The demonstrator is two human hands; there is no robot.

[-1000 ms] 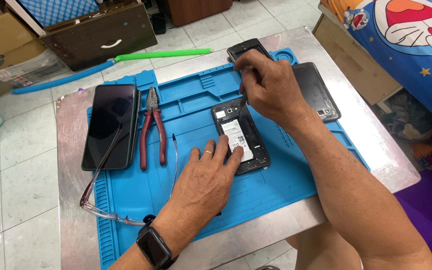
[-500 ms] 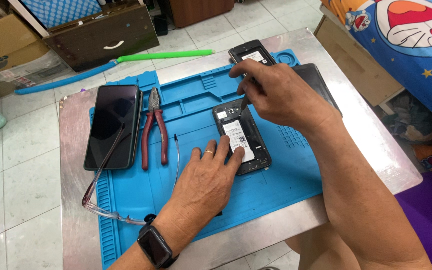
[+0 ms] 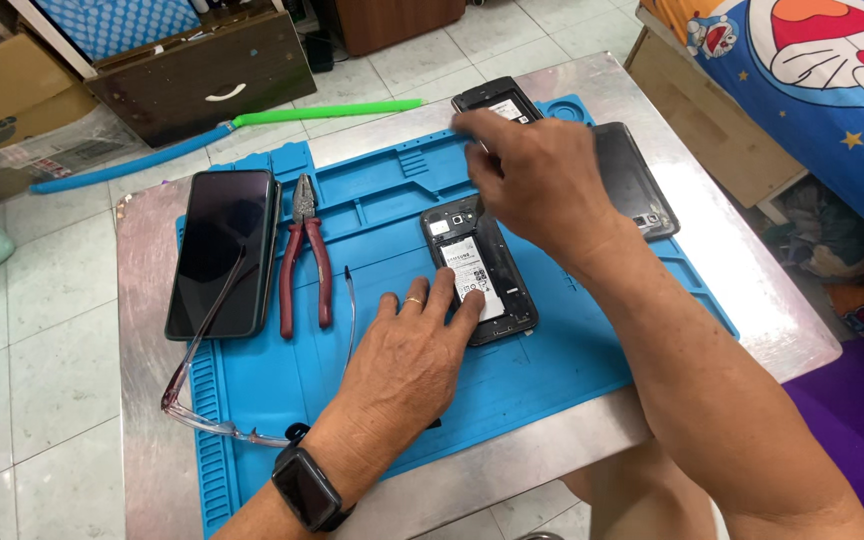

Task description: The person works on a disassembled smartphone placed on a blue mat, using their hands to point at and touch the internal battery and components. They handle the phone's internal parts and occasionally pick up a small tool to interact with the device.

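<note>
Opened black smartphone (image 3: 480, 270) with its back cover off and a white-labelled battery showing lies near the centre of a blue silicone repair mat (image 3: 372, 200) on a brushed-metal desk (image 3: 142, 350). The left hand (image 3: 407, 360), wearing a ring and a black smartwatch (image 3: 307, 490) at the wrist, rests flat on the mat, its spread fingertips pressing the phone's lower edge at about seven o'clock. The right hand (image 3: 537, 175) has drawn back from a second opened phone (image 3: 492, 103) at twelve o'clock and now hovers over the first phone's top end, fingers pinched together; whether they grip anything small is hidden beneath the knuckles. That shift suggests attention has returned to the centre phone. At two o'clock a dark phone back cover (image 3: 637, 185) is partly covered by the right wrist. At nine o'clock lie red-handled pliers (image 3: 304, 255), a thin metal tool (image 3: 351, 300), a black phone face up (image 3: 222, 250) and clear-framed glasses (image 3: 197, 400).
</note>
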